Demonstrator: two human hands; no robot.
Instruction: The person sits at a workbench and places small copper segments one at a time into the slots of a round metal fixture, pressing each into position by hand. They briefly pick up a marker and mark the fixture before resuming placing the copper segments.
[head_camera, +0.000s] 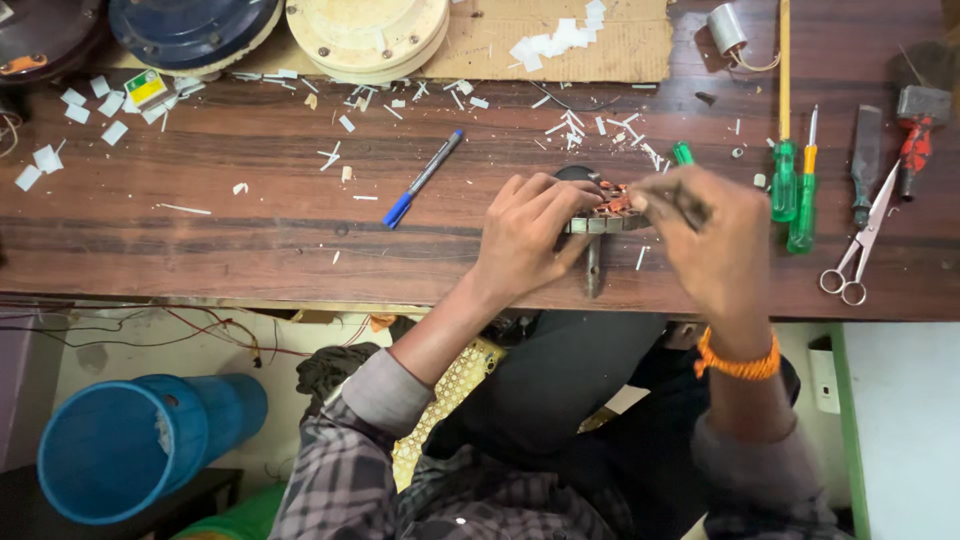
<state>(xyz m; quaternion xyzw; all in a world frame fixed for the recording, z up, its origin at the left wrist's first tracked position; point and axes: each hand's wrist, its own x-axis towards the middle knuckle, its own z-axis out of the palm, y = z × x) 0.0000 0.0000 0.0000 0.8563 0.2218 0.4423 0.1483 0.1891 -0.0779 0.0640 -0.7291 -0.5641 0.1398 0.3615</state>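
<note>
1. The dark wooden counter (250, 230) carries everything.
2. The round metal stator with copper windings (607, 208) lies near the counter's front edge, right of the blue-capped marker pen (423, 180).
3. The left hand (525, 235) is clamped on the stator's left side.
4. The right hand (715, 240), blurred, pinches a thin dark tool (688, 203) at the stator's right edge.
5. Two green-handled screwdrivers (792, 190) lie right of the stator.

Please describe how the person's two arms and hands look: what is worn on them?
Both hands, the left hand and the right hand, are bare, without gloves. Each forearm is uncovered, because the sleeves of a grey and dark checked shirt are pushed up towards the elbows. The right wrist carries an orange thread band. No rings or watch can be seen.
</note>
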